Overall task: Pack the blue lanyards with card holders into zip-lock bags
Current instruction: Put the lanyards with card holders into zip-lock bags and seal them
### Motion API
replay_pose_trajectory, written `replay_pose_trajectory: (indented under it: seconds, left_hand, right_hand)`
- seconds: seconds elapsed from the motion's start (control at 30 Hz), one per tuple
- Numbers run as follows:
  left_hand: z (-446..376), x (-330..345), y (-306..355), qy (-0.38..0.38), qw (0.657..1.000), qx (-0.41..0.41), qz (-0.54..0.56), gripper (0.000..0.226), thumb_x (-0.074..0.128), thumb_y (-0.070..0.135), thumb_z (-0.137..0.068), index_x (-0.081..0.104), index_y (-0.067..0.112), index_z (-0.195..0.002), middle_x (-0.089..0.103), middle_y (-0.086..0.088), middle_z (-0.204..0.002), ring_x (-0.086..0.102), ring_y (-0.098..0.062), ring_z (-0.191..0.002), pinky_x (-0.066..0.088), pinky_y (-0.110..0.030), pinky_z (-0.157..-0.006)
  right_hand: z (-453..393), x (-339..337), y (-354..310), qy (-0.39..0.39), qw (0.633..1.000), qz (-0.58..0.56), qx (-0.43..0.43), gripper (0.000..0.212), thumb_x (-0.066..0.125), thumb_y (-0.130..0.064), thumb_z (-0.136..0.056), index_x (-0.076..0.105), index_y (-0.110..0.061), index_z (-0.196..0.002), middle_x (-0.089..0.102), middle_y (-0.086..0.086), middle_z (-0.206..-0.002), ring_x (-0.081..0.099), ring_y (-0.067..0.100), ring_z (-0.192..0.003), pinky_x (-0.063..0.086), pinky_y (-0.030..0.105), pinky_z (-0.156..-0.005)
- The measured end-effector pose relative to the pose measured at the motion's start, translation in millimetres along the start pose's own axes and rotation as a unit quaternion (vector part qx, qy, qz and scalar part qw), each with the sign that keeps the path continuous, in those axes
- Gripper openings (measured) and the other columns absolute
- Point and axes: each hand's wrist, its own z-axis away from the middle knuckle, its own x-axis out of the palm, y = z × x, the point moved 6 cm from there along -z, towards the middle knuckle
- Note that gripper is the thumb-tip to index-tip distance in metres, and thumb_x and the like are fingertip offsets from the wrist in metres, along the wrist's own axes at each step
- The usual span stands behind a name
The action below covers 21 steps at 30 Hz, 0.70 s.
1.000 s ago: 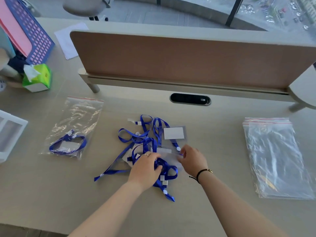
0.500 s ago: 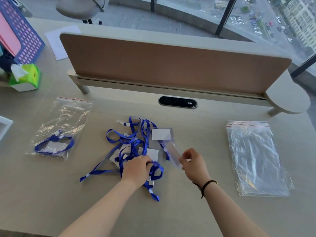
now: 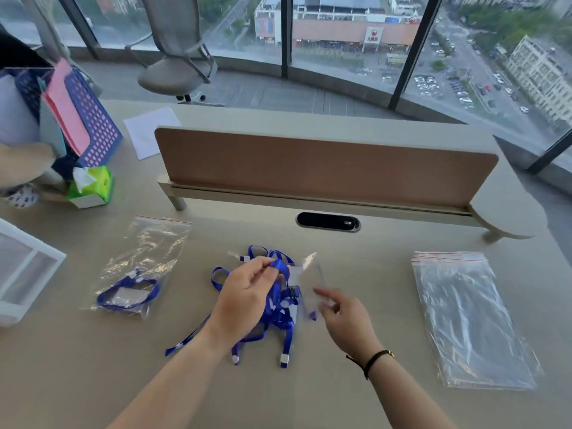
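Tangled blue lanyards (image 3: 280, 301), desk centre

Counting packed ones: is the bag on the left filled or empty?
Filled: the left zip-lock bag holds one coiled blue lanyard with its card holder.

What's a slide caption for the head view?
Left hand lifts a blue lanyard from the pile; right hand at its card holder.

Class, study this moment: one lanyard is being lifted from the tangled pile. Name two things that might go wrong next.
1. The left hand pinches one blue strap while the lanyard pile hangs knotted, so several may lift together.
2. The right hand barely holds the clear card holder; it might slip or unclip.
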Motion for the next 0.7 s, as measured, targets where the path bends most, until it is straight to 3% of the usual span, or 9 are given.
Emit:
replay_pose_trajectory:
  seconds: [0.1, 0.2, 0.27, 0.37, 0.43, 0.5, 0.57, 0.63, 0.7]
  left_hand:
    - [1.5, -5.0, 33.8, -0.002, 0.997, -0.005, 0.076, 0.03, 0.044, 0.019, -0.106, 0.073, 0.016, -0.098, 0.078, -0.007, -0.101, 0.073, -0.032, -0.097, 0.061, -0.047, -0.086]
    - [4.3, -5.1, 67.8, -0.028, 0.991, -0.008, 0.127, 0.031, 0.039, 0.017, -0.106, 0.067, 0.002, -0.103, 0.078, -0.012, -0.103, 0.074, -0.033, -0.097, 0.061, -0.045, -0.086]
    - [5.7, -7.1, 85.1, -0.03, 0.991, 0.011, 0.132, 0.031, 0.04, 0.017, -0.106, 0.067, 0.005, -0.099, 0.078, -0.014, -0.1, 0.074, -0.035, -0.094, 0.061, -0.047, -0.084]
    - [3.7, -13.0, 96.1, -0.022, 0.994, 0.036, 0.104, 0.03, 0.041, 0.019, -0.105, 0.068, 0.008, -0.098, 0.078, -0.012, -0.098, 0.074, -0.035, -0.085, 0.057, -0.057, -0.085]
    - [-2.4, -20.5, 91.7, -0.002, 0.996, 0.04, 0.081, 0.029, 0.043, 0.019, -0.105, 0.068, 0.006, -0.098, 0.077, -0.01, -0.095, 0.068, -0.031, -0.068, 0.055, -0.058, -0.079]
    - [-11.2, -29.1, 78.0, 0.023, 0.997, 0.025, 0.066, 0.027, 0.046, 0.018, -0.104, 0.069, 0.006, -0.096, 0.073, -0.015, -0.094, 0.055, -0.023, -0.052, 0.052, -0.047, -0.063]
    - [-18.3, -34.8, 57.6, 0.025, 0.999, -0.007, 0.035, 0.021, 0.05, 0.017, -0.103, 0.07, 0.01, -0.098, 0.07, -0.021, -0.093, 0.043, -0.013, -0.043, 0.042, -0.032, -0.049]
    - [-18.0, -31.4, 35.4, -0.029, 0.998, -0.057, 0.0, 0.015, 0.056, 0.016, -0.1, 0.07, 0.016, -0.103, 0.072, -0.019, -0.092, 0.036, -0.009, -0.04, 0.033, -0.024, -0.041]
    - [-9.9, -19.2, 19.6, -0.119, 0.988, -0.1, -0.011, 0.016, 0.062, 0.02, -0.097, 0.068, 0.024, -0.111, 0.076, -0.007, -0.1, 0.043, -0.008, -0.042, 0.032, -0.021, -0.04]
  right_hand:
    - [5.0, -10.1, -30.4, 0.001, 0.996, 0.062, -0.066, 0.066, 0.071, -0.061, -0.073, 0.057, -0.037, -0.133, 0.058, -0.025, -0.111, 0.056, -0.002, -0.097, 0.045, 0.018, -0.086]
    - [5.9, -18.7, -58.4, 0.006, 0.989, 0.084, -0.118, 0.102, 0.057, -0.091, -0.052, 0.051, -0.036, -0.138, 0.052, -0.024, -0.129, 0.049, -0.001, -0.117, 0.044, 0.026, -0.102]
    - [4.7, -20.4, -73.8, 0.012, 0.986, 0.086, -0.144, 0.089, 0.055, -0.088, -0.06, 0.056, -0.037, -0.133, 0.058, -0.023, -0.122, 0.053, 0.0, -0.107, 0.047, 0.026, -0.095]
    - [4.3, -23.6, -90.9, 0.033, 0.984, 0.046, -0.169, 0.054, 0.046, -0.07, -0.078, 0.072, -0.033, -0.108, 0.069, -0.011, -0.09, 0.059, 0.008, -0.082, 0.053, 0.035, -0.076]
    - [5.3, -30.0, -97.2, 0.061, 0.984, 0.009, -0.169, 0.058, 0.038, -0.064, -0.079, 0.075, -0.021, -0.091, 0.069, -0.001, -0.077, 0.059, 0.016, -0.073, 0.052, 0.042, -0.069]
    - [5.8, -38.4, -100.6, 0.079, 0.984, -0.008, -0.162, 0.064, 0.035, -0.063, -0.079, 0.071, -0.01, -0.082, 0.065, 0.002, -0.068, 0.054, 0.018, -0.063, 0.048, 0.039, -0.062]
    - [5.7, -47.8, -104.9, 0.093, 0.981, -0.018, -0.166, 0.059, 0.041, -0.058, -0.085, 0.061, -0.004, -0.073, 0.049, -0.001, -0.054, 0.037, 0.012, -0.052, 0.036, 0.034, -0.052]
    - [5.8, -58.7, -113.4, 0.116, 0.977, -0.013, -0.179, 0.05, 0.05, -0.045, -0.094, 0.052, -0.003, -0.068, 0.035, -0.004, -0.051, 0.027, 0.01, -0.05, 0.027, 0.032, -0.05]
    - [5.5, -67.6, -123.3, 0.135, 0.972, 0.003, -0.19, 0.047, 0.053, -0.038, -0.098, 0.048, -0.005, -0.065, 0.033, -0.006, -0.05, 0.026, 0.01, -0.049, 0.026, 0.031, -0.049]
